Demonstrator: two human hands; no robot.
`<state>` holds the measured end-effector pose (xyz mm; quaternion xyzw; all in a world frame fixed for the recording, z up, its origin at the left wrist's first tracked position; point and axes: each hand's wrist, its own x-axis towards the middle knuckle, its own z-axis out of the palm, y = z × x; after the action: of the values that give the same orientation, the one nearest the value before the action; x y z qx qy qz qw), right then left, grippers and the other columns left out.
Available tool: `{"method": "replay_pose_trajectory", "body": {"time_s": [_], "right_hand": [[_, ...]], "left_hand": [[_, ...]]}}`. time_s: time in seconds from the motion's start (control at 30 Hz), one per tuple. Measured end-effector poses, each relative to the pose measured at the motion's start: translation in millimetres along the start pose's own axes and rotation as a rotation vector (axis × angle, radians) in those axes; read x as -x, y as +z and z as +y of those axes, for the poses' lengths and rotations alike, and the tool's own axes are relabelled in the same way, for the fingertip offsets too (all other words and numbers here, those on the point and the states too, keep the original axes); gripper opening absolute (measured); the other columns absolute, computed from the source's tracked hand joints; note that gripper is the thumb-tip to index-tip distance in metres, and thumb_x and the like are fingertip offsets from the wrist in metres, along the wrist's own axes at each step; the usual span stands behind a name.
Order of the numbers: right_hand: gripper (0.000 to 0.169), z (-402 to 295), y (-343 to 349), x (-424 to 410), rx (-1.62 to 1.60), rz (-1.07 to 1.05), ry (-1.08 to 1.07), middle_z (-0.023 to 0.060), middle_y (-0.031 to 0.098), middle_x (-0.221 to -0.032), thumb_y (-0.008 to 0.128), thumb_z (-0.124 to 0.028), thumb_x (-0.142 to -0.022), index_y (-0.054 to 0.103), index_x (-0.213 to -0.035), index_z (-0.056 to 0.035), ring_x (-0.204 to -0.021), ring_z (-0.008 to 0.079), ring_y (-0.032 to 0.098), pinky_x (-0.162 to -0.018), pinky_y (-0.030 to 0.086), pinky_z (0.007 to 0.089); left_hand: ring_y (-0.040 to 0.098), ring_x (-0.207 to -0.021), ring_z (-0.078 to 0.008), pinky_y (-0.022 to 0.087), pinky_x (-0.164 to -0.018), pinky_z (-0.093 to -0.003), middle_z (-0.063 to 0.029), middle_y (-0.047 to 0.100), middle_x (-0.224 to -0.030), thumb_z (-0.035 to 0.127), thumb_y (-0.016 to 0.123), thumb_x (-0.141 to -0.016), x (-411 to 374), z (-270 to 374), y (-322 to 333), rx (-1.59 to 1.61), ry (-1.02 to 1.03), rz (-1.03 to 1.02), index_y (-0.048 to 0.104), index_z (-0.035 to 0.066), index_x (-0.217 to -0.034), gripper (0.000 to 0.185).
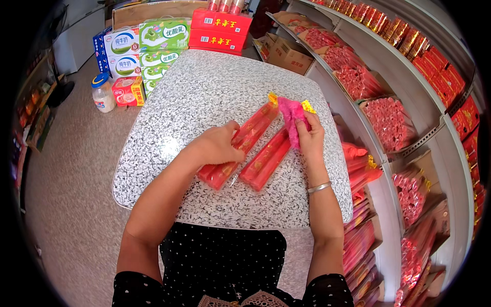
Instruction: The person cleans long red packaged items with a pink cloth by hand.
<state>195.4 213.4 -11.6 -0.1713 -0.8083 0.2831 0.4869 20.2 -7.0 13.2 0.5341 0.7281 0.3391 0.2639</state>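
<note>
Two clear-wrapped packs of red candles lie slanted on a speckled table [153, 180]. My left hand [220, 145] grips the left pack [255, 126] around its middle, thumb on one side and fingers on the other. In my right hand [310, 132] is a bunched pink cloth [292, 115], which lies against the upper end of the right pack [264, 165]. A yellow printed tab shows at the top of the left pack, and another sticks out beside my right fingers. The cloth and hand hide the right pack's upper end.
Milk cartons [122, 42], green drink cartons [165, 34] and red boxes [218, 30] are stacked beyond the table. A jar with a blue lid [103, 94] stands on the floor at left. Shelves [383, 169] holding many red candle packs run close along the table's right side.
</note>
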Motion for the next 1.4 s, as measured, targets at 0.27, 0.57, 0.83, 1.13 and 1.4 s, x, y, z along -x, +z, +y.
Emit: {"method": "replay_pose_trajectory", "body": {"time_s": [0.27, 0.57, 0.83, 1.13, 1.4], "right_hand": [[0.024, 2.1, -8.2, -5.7, -0.125, 0.081, 0.043, 0.0098, 0.058, -0.102, 0.060, -0.002, -0.085, 0.062, -0.108, 0.0022, -0.096, 0.0194, 0.056, -0.086, 0.044, 0.0282], [0.023, -39.5, -9.9, -4.0, -0.005, 0.179, -0.121, 0.0128, 0.057, -0.105, 0.058, -0.003, -0.085, 0.060, -0.107, 0.0037, -0.099, 0.0233, 0.055, -0.088, 0.044, 0.0295], [0.037, -120.7, 25.0, 34.3, 0.218, -0.251, -0.866, 0.0106, 0.056, -0.106, 0.068, -0.009, -0.064, 0.061, -0.100, -0.0065, -0.088, 0.0266, 0.055, -0.073, 0.047, 0.0363], [0.025, -55.7, -17.5, -7.8, 0.286, 0.187, -0.296, 0.0160, 0.057, -0.105, 0.059, -0.001, -0.078, 0.059, -0.103, 0.0004, -0.098, 0.0329, 0.055, -0.087, 0.044, 0.0397], [0.029, -90.4, 6.8, 13.1, 0.263, 0.004, -0.579, 0.0153, 0.056, -0.107, 0.061, 0.000, -0.072, 0.059, -0.101, -0.0015, -0.095, 0.0324, 0.055, -0.082, 0.047, 0.0383]], "left_hand": [[0.057, -0.068, -0.0180, 0.049, -0.061, -0.0312, -0.0152, 0.060, -0.095, 0.041, 0.055, -0.082, -15.6, -26.5, 2.1, 1.234, -0.107, -0.198, 0.047, 0.003, -0.127, 0.059], [0.061, -0.083, -0.0322, 0.051, -0.070, -0.0423, -0.0287, 0.054, -0.116, 0.029, 0.045, -0.081, 6.8, 14.1, 23.3, 1.710, 0.083, -0.648, 0.034, 0.003, -0.138, 0.063], [0.064, -0.094, -0.0295, 0.054, -0.080, -0.0426, -0.0164, 0.062, -0.108, 0.059, 0.036, -0.093, 1.3, 10.4, 24.4, 1.770, -0.108, -0.439, 0.052, 0.005, -0.121, 0.063], [0.066, -0.075, -0.0232, 0.056, -0.060, -0.0327, -0.0164, 0.066, -0.097, 0.056, 0.038, -0.093, 11.4, 16.5, 23.5, 1.198, -0.126, -0.401, 0.054, 0.000, -0.120, 0.063], [0.066, -0.085, -0.0222, 0.056, -0.075, -0.0374, -0.0141, 0.065, -0.102, 0.052, 0.036, -0.096, 6.7, -2.8, 19.8, 1.366, -0.061, -0.507, 0.055, 0.001, -0.118, 0.059]]}}
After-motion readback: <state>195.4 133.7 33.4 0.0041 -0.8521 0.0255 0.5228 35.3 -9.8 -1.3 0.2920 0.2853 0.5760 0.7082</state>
